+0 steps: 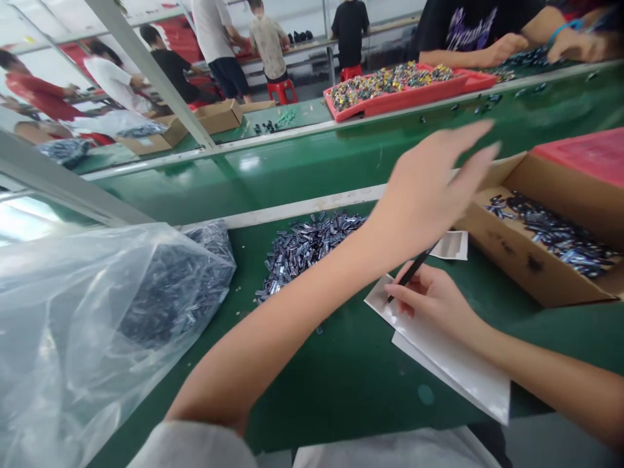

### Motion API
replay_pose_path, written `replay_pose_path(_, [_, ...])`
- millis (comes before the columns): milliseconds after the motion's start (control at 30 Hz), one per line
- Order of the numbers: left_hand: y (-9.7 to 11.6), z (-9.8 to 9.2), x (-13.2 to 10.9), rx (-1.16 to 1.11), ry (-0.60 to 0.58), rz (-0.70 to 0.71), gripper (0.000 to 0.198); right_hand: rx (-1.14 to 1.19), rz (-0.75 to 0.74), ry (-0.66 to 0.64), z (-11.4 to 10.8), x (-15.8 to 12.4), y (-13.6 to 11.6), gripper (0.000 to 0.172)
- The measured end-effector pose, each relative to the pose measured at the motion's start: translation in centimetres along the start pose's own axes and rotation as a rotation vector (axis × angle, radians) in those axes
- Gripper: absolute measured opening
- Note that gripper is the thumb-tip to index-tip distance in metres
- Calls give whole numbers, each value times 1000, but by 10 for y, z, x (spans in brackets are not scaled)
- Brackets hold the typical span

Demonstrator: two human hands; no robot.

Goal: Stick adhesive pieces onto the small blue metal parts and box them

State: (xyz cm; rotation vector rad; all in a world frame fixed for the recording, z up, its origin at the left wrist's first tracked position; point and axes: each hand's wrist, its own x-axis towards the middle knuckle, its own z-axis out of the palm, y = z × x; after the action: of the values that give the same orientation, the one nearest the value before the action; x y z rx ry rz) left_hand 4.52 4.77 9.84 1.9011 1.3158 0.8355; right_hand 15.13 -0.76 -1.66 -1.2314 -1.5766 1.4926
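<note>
The right hand point(433, 300) is pinching a slim, black, pen-like tool point(415, 268) between thumb and fingers, the tip pointing down at the far-left end of a glossy white sheet point(457, 356). Whether the tip is touching cannot be determined. The sheet is lying at a slant on the green work surface point(336, 383), a second white layer showing beneath its edge.

The left hand point(429, 182) is hovering beyond the right, blurred, its visible fingers standing apart with nothing seen between them. It is overlapping the near corner of an open brown cardboard box point(517, 260) in view; contact cannot be confirmed.

Loose dark, blue-glinting small pieces point(312, 244) are lying heaped beneath the left forearm; similar pieces are filling a clear plastic bag point(190, 286) at left.

Handling assessment: the tool is appearing light and stiff, probably smooth, its narrow shaft best suiting a pinch close above the tip. The sheet is looking thin, flexible and liable to slide or crease; holding it flat by an edge seems advisable.
</note>
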Motion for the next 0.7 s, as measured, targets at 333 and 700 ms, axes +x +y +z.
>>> replay_pose_path(333, [-105, 11, -122, 329, -174, 130, 19, -185, -14, 51, 2, -1, 1, 17])
replay_pose_path(700, [-109, 5, -121, 332, -141, 120, 15, -69, 32, 34, 0, 0, -1, 21])
